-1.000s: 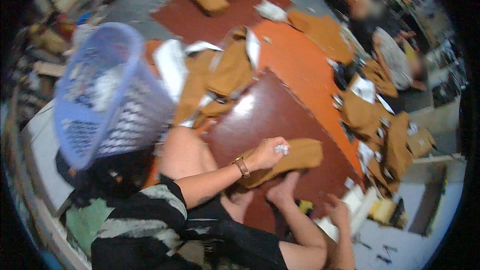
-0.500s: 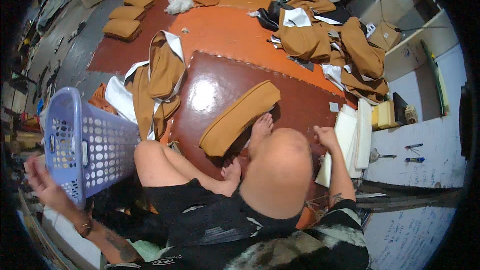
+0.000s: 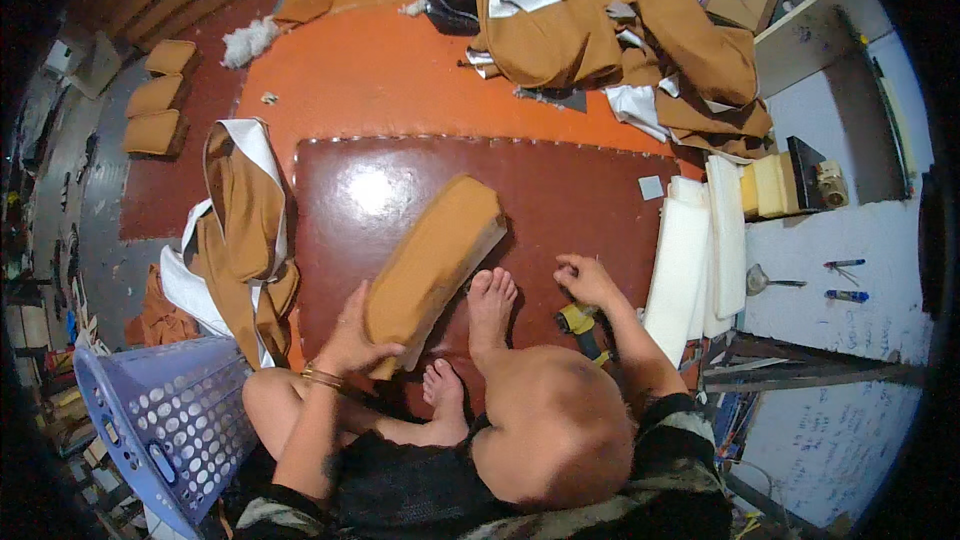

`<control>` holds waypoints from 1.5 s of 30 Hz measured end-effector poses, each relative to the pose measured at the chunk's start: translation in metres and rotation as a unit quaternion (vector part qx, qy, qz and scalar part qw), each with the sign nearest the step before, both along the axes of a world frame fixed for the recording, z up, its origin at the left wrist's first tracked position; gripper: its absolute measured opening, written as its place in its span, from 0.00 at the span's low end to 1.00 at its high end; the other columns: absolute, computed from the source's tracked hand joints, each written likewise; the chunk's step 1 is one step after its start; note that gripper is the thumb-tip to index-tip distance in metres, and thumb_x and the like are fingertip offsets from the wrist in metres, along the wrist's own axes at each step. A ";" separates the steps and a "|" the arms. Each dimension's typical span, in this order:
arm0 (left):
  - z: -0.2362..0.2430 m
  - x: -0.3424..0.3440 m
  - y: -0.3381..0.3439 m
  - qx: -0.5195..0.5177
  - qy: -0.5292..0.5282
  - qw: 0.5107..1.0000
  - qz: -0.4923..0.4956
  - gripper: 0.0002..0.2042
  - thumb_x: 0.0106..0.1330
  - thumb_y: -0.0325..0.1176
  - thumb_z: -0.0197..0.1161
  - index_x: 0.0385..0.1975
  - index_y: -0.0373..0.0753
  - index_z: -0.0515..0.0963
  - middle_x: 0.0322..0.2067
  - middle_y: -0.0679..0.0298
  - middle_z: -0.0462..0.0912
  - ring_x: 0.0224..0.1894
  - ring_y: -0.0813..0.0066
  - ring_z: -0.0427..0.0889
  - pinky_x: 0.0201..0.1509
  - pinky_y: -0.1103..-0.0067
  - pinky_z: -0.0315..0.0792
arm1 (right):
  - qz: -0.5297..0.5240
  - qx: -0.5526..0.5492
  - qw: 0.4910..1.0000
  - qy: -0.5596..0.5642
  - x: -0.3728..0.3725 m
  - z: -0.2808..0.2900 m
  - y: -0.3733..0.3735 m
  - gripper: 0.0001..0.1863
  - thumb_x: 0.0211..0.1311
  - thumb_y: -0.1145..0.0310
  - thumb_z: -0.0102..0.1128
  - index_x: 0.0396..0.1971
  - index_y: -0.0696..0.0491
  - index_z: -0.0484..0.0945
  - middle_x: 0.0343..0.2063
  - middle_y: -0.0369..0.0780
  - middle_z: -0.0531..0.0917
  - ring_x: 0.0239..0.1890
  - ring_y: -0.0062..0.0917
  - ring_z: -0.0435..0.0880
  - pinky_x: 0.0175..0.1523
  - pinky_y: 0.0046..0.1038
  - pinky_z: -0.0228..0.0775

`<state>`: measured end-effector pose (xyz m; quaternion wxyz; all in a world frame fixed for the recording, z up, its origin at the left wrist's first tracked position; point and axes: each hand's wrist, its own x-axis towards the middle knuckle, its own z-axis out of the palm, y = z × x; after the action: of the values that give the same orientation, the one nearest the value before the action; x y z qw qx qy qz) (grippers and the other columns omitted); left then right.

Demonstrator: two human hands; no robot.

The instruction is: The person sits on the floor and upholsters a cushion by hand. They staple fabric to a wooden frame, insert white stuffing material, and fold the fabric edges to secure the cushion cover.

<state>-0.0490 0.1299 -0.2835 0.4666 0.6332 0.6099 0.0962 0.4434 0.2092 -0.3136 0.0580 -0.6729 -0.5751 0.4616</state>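
A tan padded cushion (image 3: 437,245), long and thick with a wrapped fabric cover, tilts across the floor in front of my feet. My left hand (image 3: 355,338) grips its near end, thumb on the near side and fingers along the left edge. To the right of my foot, my right hand (image 3: 588,282) hovers apart from the cushion. Its fingers are curled in, and no object shows between them. Just below that hand lies a yellow and black tool (image 3: 578,320), partly hidden by my knee and forearm; its exact kind is unclear.
A purple laundry basket (image 3: 180,420) stands at my left, near tan covers (image 3: 240,210) with white lining. Three small tan cushions (image 3: 155,97) lie far left. More covers (image 3: 550,35) are heaped at the back. White foam strips (image 3: 680,260) lean at the right.
My left hand has come from beside the basket onto the cushion, which now sits more steeply angled. My right hand has moved inward, left of the foam. The view has shifted, and the yellow tool now shows.
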 end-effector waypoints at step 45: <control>0.050 0.091 0.095 -0.130 -0.270 0.954 0.011 0.18 0.74 0.35 0.70 0.59 0.34 0.81 0.52 0.64 0.88 0.50 0.77 0.85 0.58 0.75 0.79 | 0.269 0.073 0.960 -0.038 -0.086 0.098 0.139 0.67 0.35 0.56 0.85 0.79 0.53 0.57 0.73 0.55 0.67 0.73 0.52 0.68 0.77 0.44 0.63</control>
<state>0.0422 0.2252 -0.2336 0.6911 0.5107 0.4756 0.1881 0.3574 0.3485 -0.2159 -0.0413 -0.5042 -0.7689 0.3910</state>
